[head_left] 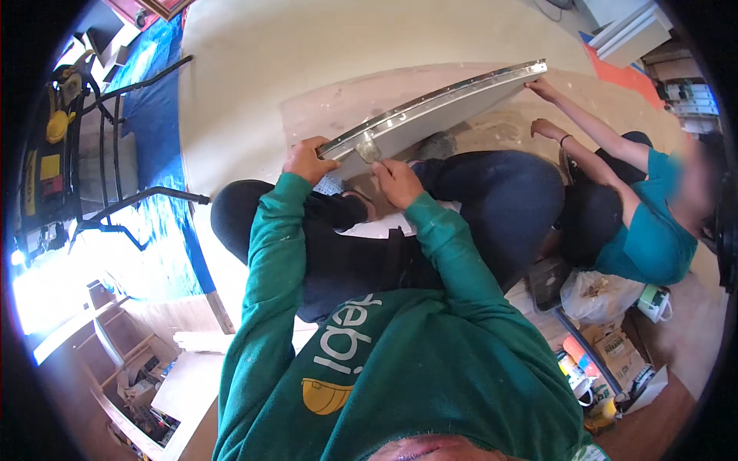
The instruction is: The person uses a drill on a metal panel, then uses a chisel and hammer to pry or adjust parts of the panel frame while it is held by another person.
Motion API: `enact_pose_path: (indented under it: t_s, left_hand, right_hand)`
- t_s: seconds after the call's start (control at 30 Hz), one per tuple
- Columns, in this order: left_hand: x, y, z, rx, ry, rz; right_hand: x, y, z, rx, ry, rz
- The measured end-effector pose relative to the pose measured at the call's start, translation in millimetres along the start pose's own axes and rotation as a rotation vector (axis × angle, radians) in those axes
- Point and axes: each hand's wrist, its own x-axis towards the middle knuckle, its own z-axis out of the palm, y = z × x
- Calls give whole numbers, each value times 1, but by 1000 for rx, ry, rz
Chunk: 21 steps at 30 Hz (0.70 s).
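Note:
A long white panel [438,115] with a shiny metal strip along its upper edge slants above my lap. My left hand [311,160] grips its near left end. My right hand [396,180] is closed on a flat metal scraper [367,148], whose blade lies against the panel's edge. A co-worker's hand [542,88] holds the far right end, and their other hand [544,129] is raised below it.
The co-worker [646,238] sits at my right, beside a bag [596,296], a bucket [653,303] and cardboard [615,357]. Black metal frames [115,211] stand on a blue sheet [150,100] at left. A wooden frame with clutter [154,376] lies lower left.

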Motion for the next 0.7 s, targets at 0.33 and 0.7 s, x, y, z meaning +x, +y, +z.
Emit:
enact_pose_path:
  t_s: [0.33,0.7]
  left_hand:
    - [1,1,1,10,38,-1]
    - [-4,5,-1,22,81,44]
  right_hand:
    - [10,-4,37,623,-41,201]
    - [9,-31,26,552,-32,304]
